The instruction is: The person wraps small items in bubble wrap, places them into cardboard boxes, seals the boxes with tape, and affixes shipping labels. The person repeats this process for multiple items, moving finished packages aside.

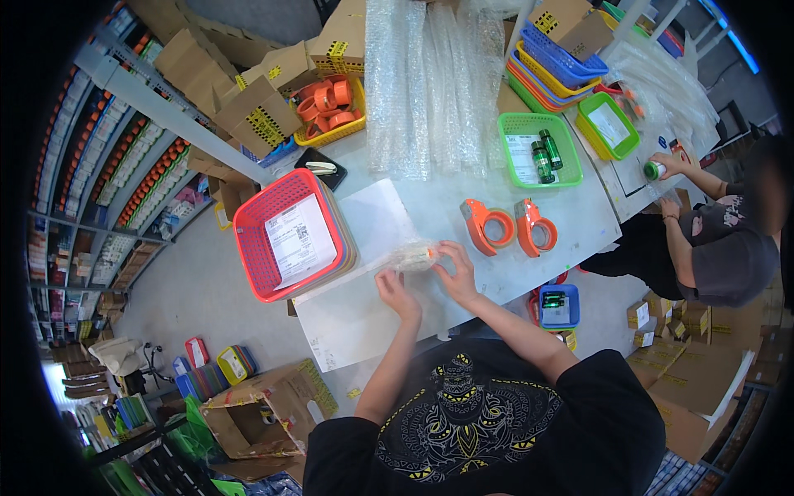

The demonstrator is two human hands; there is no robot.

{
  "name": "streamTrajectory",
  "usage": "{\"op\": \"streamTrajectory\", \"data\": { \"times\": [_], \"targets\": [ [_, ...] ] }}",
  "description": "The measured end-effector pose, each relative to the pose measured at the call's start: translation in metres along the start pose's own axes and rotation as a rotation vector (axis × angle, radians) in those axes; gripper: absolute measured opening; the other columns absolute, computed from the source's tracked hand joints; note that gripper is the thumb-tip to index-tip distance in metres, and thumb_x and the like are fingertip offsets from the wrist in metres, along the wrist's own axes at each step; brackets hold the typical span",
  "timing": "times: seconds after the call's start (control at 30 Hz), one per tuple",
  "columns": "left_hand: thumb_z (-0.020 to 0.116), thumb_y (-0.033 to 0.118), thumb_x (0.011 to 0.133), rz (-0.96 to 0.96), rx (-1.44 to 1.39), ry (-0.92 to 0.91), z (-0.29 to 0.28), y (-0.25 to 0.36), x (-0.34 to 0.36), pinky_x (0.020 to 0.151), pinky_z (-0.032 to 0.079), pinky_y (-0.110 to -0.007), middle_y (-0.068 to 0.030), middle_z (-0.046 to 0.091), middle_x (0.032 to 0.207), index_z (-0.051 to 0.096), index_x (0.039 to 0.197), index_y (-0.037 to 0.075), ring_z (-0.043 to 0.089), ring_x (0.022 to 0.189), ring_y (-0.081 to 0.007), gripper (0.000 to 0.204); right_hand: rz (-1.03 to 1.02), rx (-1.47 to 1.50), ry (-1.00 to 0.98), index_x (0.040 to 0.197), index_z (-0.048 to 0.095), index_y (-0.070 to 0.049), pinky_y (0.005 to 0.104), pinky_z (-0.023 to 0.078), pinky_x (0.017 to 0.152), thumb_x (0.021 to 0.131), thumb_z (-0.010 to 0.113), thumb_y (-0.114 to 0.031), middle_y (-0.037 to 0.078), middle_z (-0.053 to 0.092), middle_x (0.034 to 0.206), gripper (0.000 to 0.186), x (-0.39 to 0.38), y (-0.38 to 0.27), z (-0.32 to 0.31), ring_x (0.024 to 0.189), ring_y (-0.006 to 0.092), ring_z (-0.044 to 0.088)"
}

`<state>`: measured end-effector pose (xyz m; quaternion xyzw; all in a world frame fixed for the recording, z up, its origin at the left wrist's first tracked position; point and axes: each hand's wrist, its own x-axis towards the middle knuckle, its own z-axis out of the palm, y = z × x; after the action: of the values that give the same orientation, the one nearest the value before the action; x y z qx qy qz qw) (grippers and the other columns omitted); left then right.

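Observation:
A small bottle (418, 255) with an orange end lies on the table, wrapped in clear bubble wrap (400, 255). My right hand (456, 274) grips its orange end with thumb and fingers. Bent fingers of my left hand (399, 293) close on the near edge of the wrap, though the glare blurs the exact contact. Beneath both hands is a white sheet (339, 318). Two orange tape dispensers (488, 226) stand to the right of my hands. On the left, a red basket (252, 248) holds a printed paper (299, 240).
Long bubble wrap strips (430, 91) cover the table's far side. A green basket (513, 169) holds dark green bottles (542, 161). Orange tape rolls (327, 103) fill a yellow basket (351, 128). Another person (719, 240) works at the right. Cartons (256, 413) stand on the floor.

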<state>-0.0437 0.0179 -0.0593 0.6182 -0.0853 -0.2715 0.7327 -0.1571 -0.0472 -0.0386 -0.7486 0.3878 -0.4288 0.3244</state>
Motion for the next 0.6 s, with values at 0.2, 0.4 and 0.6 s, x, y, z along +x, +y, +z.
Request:
{"op": "streamTrajectory", "data": {
  "times": [0.2,0.4,0.6],
  "targets": [
    [0.060,0.025,0.093,0.003,0.361,-0.353,-0.004,0.062,0.042,0.079,0.047,-0.031,-0.0075,0.063,0.093,0.054,0.102,0.002,0.058,0.085,-0.0158,0.025,0.108,0.180,-0.039,0.131,0.047,-0.004,0.0357,0.051,0.093,0.072,0.073,0.005,0.015,0.052,0.127,0.065,0.004,0.013,-0.009,0.110,0.0268,0.057],
    [0.065,0.003,0.076,0.515,0.860,-0.756,0.024,0.096,0.060,0.059,0.042,-0.032,-0.0040,0.056,0.073,0.051,0.072,0.003,0.051,0.063,-0.0139,0.014,-0.046,-0.013,-0.325,0.142,0.040,-0.005,0.0385,0.047,0.093,0.072,0.068,0.004,0.016,0.054,0.119,0.076,0.011,0.013,-0.029,0.109,0.0321,0.054],
    [0.060,-0.005,0.077,0.067,0.088,-0.460,0.008,0.111,0.065,0.062,0.044,-0.031,-0.0005,0.050,0.076,0.046,0.078,0.006,0.051,0.069,-0.0136,0.018,0.041,-0.080,-0.342,0.143,0.039,-0.005,0.0406,0.046,0.094,0.074,0.067,0.003,0.017,0.055,0.119,0.074,0.013,0.016,-0.046,0.106,0.0350,0.055]
  ]
}}
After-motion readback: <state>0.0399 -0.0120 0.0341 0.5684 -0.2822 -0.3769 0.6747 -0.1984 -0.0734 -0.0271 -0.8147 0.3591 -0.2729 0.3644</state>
